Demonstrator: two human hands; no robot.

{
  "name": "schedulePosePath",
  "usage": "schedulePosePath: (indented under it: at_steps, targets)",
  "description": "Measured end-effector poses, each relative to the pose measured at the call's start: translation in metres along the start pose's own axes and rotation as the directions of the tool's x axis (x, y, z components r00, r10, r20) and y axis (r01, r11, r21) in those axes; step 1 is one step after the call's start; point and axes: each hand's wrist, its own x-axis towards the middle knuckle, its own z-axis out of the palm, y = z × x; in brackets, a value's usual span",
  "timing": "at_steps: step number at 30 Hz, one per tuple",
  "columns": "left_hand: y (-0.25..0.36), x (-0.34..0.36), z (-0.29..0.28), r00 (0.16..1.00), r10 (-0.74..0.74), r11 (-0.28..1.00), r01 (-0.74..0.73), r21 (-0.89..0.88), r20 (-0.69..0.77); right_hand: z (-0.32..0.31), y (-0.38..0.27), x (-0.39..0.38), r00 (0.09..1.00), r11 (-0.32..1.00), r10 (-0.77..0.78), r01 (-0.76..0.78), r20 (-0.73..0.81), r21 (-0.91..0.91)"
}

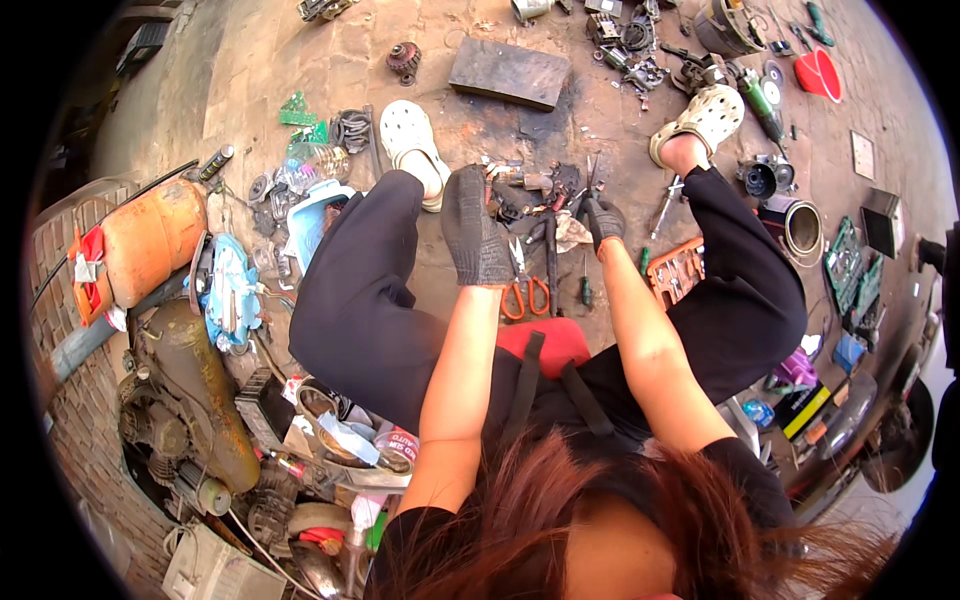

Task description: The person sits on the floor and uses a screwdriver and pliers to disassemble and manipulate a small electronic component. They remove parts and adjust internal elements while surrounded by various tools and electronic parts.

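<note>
Both my hands wear dark grey knitted gloves. My left hand, seen from the back, is closed beside a group of small motor-like parts on the floor; whatever its fingers hold is hidden. My right hand is closed round a thin, pointed metal tool that points away from me; its exact kind is too small to tell. Between my hands lie a crumpled pale cloth and a dark rod-like piece. Closer to me are orange-handled scissors and a green-handled screwdriver.
Ahead lies a dark metal block, with a copper-wound rotor to its left. At right are an orange tool case, a green angle grinder and a red bowl. An orange gas cylinder lies at left.
</note>
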Motion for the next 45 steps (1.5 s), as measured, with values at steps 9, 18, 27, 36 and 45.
schedulePosePath:
  at_steps: [9, 18, 27, 36, 45]
  targets:
    - [0.016, -0.007, 0.005, 0.999, -0.010, 0.992, 0.015, -0.125, 0.039, -0.099, -0.070, -0.095, 0.948, 0.629, -0.188, -0.084, 0.256, 0.773]
    - [0.054, -0.047, 0.010, 0.806, -0.302, 0.915, 0.394, -0.081, 0.509, -0.166, -0.129, -0.208, 0.597, 0.274, -0.761, -0.057, 0.253, 0.960]
    - [0.036, -0.063, 0.009, 0.729, -0.178, 0.941, 0.322, -0.103, 0.661, -0.168, -0.144, -0.246, 0.834, 0.830, -0.453, 0.265, 0.316, 0.492]
    - [0.053, -0.068, 0.013, 0.731, -0.162, 0.987, 0.116, 0.114, 0.662, -0.224, -0.151, -0.260, 0.621, 0.731, -0.590, 0.682, 0.515, 0.016]
    - [0.077, -0.069, 0.009, 0.697, -0.225, 0.955, 0.019, 0.296, 0.681, -0.254, -0.166, -0.256, 0.433, 0.373, -0.691, 0.900, 0.579, -0.227]
